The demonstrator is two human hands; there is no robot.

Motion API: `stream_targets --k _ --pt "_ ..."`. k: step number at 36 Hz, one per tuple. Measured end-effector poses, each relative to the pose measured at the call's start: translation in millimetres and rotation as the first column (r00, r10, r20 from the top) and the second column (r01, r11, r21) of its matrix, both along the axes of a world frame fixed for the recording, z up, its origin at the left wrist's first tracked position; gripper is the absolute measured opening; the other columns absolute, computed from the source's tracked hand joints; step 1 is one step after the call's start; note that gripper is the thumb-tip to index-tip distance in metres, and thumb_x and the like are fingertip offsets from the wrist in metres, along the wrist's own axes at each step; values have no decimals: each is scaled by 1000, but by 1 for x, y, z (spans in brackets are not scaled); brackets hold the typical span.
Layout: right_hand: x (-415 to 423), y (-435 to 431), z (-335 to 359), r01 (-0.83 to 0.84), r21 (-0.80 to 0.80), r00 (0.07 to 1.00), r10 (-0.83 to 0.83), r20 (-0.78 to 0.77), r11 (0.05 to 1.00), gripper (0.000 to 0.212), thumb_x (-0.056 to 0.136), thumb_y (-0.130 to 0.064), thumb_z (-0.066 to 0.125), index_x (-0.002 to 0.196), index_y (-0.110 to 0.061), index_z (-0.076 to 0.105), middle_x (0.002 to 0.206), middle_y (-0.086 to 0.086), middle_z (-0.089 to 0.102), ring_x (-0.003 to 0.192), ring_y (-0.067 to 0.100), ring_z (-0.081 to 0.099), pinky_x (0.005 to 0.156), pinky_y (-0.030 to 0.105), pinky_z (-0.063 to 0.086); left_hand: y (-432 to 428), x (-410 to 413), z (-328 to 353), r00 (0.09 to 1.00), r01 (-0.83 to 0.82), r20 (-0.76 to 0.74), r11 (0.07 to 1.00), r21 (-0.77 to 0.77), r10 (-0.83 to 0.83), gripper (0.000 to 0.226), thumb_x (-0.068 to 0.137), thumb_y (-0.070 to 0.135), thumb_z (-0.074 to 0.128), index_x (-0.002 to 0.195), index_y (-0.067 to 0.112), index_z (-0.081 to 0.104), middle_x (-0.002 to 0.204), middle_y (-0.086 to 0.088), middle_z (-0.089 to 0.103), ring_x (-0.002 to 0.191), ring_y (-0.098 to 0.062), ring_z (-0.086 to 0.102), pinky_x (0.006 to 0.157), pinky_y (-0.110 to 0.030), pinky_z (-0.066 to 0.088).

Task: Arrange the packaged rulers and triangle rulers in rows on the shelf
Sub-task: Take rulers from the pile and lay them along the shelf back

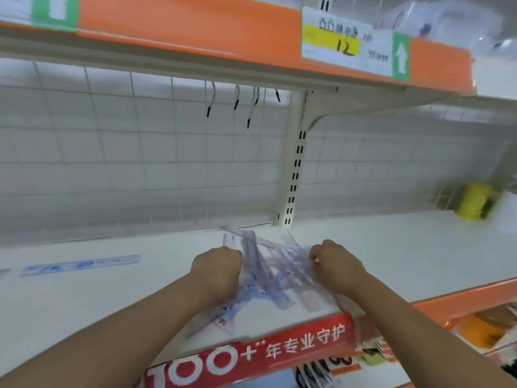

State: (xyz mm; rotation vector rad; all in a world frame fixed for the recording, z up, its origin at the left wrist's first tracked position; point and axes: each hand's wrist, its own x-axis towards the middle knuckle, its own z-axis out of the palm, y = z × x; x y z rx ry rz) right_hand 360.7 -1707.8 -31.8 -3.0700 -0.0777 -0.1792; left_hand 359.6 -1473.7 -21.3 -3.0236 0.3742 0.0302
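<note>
White shelf (pixel 112 303), near edge: left hand (pixel 216 268) and right hand (pixel 337 266), fingers curled, clutch a jumbled pile of packaged rulers (pixel 268 275); single pack (pixel 81 265) lies left.

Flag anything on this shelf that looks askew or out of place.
The pile of packaged rulers, gripped by the left hand and right hand, is a criss-crossed fan, not a row, with ends reaching the front edge of the shelf. One lone packaged ruler lies apart at left.
</note>
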Motion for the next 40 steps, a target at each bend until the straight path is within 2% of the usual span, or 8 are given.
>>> stream_targets --k 4,10,14,20,25,29,33,40 --pt "11 -18 -5 -34 60 995 40 -90 998 39 92 -27 52 129 -19 51 125 7 47 119 27 44 99 33 40 14 9 1 993 -116 -1 993 -14 116 22 89 13 51 111 14 56 116 -3 58 107 -22 59 76 -29 44" --pt "21 -23 -14 -130 92 983 141 -114 987 34 94 -26 47 127 -22 53 122 5 48 118 26 43 97 29 35 29 20 -6 971 -236 -49 967 -96 232 21 98 24 43 110 14 56 114 -2 60 103 -19 58 78 -28 45" --pt "26 -26 -18 -177 115 974 191 -124 977 32 92 -24 49 123 -25 57 119 2 50 116 24 45 97 27 35 21 21 -11 968 -250 -78 953 -169 239 20 96 32 45 85 16 51 95 -3 56 87 -20 56 71 -27 43" --pt "27 -29 -19 -191 162 972 209 -105 968 29 92 -25 53 119 -25 59 104 -3 43 110 21 46 91 24 38 -5 17 -12 979 -201 -26 947 -250 201 40 98 46 38 111 12 56 114 -9 52 104 -26 55 84 -35 47" --pt "26 -31 -17 -222 138 968 236 -91 965 25 92 -28 54 115 -21 60 101 -3 41 108 19 46 89 24 39 -28 21 -12 971 -239 -101 921 -307 218 50 90 65 41 95 16 50 103 -4 55 94 -21 51 73 -29 39" --pt "23 -35 -14 -246 111 964 255 -78 963 24 92 -32 54 110 -16 60 98 -3 42 104 19 47 88 27 40 -41 19 -7 959 -273 -166 911 -310 231 34 90 51 49 89 17 50 86 2 54 92 -21 58 73 -29 43" --pt "21 -38 -13 -251 79 962 258 -85 965 24 95 -31 49 107 -14 61 100 1 47 98 17 46 85 27 40 -44 20 -1 957 -264 -208 908 -324 204 21 92 37 50 91 16 50 72 5 47 80 -18 54 70 -28 43" --pt "19 -38 -10 -269 63 957 274 -91 961 27 98 -27 45 109 -11 64 108 6 53 101 21 51 87 29 42 -33 18 2 943 -315 -218 887 -338 251 27 85 33 60 69 18 44 69 4 51 63 -12 50 59 -24 40"
